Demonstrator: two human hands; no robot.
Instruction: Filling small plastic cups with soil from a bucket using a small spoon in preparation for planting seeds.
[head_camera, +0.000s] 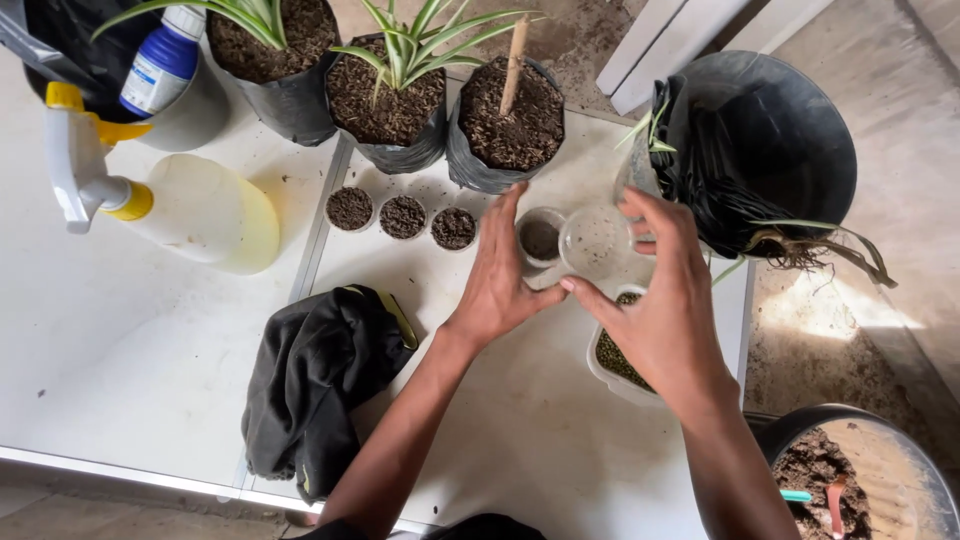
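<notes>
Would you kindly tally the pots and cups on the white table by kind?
Black grow bags with soil: 3
Small cups filled with soil: 4
Clear empty cup in the right hand: 1
Total: 8

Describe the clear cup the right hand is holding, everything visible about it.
The clear cup is a small round see-through one, plastic by its look, seen from above with its mouth up. It looks nearly empty, with only fine specks inside. The right hand grips its rim between thumb and fingers, over the white table. It sits right beside a like cup with soil in it, which the left hand touches. Whether it rests on the table cannot be told.
</notes>
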